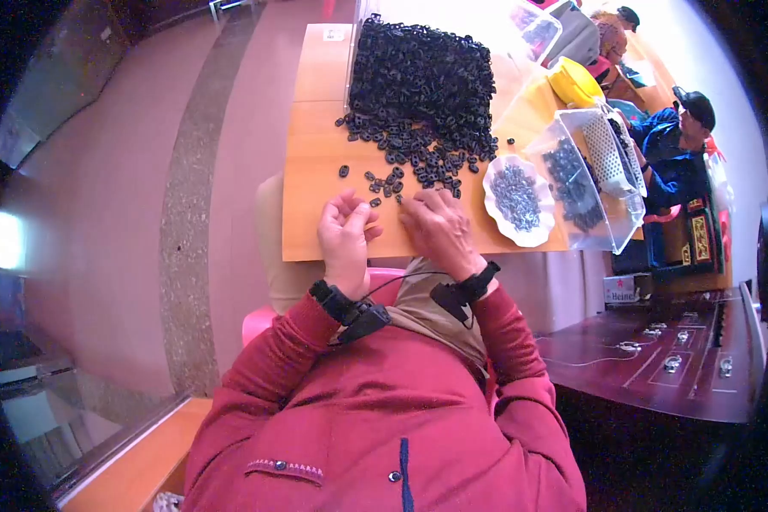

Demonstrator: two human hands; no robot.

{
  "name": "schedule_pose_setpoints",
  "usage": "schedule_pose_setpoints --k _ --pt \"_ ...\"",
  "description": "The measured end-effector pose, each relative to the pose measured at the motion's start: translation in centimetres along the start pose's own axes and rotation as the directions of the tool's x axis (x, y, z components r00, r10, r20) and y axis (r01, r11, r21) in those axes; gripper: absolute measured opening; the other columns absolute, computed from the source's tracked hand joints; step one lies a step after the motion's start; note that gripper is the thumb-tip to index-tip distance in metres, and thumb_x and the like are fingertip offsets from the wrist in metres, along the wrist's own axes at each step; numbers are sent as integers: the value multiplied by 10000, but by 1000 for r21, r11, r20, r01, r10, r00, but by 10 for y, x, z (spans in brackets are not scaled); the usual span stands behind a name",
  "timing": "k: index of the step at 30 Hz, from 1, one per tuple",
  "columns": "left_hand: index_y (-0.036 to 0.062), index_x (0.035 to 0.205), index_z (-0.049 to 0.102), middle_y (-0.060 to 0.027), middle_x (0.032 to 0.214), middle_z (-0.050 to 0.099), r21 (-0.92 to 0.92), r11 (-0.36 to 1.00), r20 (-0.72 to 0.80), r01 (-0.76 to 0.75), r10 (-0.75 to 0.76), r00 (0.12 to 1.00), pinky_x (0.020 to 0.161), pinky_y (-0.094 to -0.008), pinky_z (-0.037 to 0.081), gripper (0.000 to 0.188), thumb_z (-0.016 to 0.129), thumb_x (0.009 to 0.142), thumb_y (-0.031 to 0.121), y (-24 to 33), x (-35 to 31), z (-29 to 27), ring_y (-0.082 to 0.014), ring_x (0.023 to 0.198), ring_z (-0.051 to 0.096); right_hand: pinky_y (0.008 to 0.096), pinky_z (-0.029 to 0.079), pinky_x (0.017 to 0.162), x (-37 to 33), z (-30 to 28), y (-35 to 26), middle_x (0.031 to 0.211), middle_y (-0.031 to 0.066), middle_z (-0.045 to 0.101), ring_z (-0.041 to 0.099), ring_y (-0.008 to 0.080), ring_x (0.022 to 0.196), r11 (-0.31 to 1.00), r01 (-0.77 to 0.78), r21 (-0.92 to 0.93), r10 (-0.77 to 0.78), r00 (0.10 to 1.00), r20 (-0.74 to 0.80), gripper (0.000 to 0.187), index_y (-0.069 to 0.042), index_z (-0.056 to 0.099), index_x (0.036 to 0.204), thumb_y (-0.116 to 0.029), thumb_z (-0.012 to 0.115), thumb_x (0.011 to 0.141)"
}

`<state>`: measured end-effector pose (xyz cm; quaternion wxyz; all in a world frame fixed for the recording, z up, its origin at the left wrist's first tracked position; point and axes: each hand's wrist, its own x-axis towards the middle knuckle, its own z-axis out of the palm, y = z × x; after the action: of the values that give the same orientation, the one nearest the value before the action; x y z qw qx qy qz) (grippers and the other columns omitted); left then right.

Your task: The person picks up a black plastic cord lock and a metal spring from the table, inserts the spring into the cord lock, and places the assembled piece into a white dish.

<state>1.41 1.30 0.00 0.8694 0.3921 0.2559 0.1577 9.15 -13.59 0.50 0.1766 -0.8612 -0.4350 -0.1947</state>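
A large heap of small black oval pieces with holes [422, 77] covers the far middle of the wooden table [316, 154], thinning into loose ones toward me. My left hand [346, 232] is at the near edge, thumb and fingers drawn together; whatever they pinch is too small to make out. Beside it, my right hand [439, 226] is curled palm down, its fingertips close to a small black piece [398, 199]. Whether those fingertips grip anything is hidden. Several single pieces [375, 186] lie just beyond both hands.
Right of my right hand stands a white scalloped bowl [544, 229] of small shiny metal parts. Next to it are a clear plastic bin [610, 237] with black pieces, a white perforated basket [610, 149] and a yellow container [574, 83]. Another person in dark blue [666, 145] sits at the right.
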Motion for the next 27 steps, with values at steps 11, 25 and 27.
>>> schedule_pose_setpoints --k 11,25,27 --pt "17 1157 500 -35 974 543 8 1000 11 -12 12 1000 653 -248 534 248 546 918 62 -2 -6 2 -106 789 573 404 485 776 -25 -13 -15 1002 97 612 576 294 911 990 0 141 -2 1000 17 243 -25 656 992 -116 695 770" --pt "17 1056 561 -31 894 584 101 995 107 1 -12 994 633 -236 521 143 558 924 69 -14 -10 2 -96 737 573 375 531 732 -59 -7 -20 879 101 617 617 299 831 974 151 171 -130 983 -127 160 -22 643 893 27 648 741" --pt "11 1067 571 -35 908 594 129 991 173 23 -45 984 649 -236 522 162 573 920 79 -16 -11 2 -97 739 581 349 527 705 -58 -7 -20 840 95 621 624 266 786 961 36 275 4 989 -146 119 -14 642 885 24 642 772"
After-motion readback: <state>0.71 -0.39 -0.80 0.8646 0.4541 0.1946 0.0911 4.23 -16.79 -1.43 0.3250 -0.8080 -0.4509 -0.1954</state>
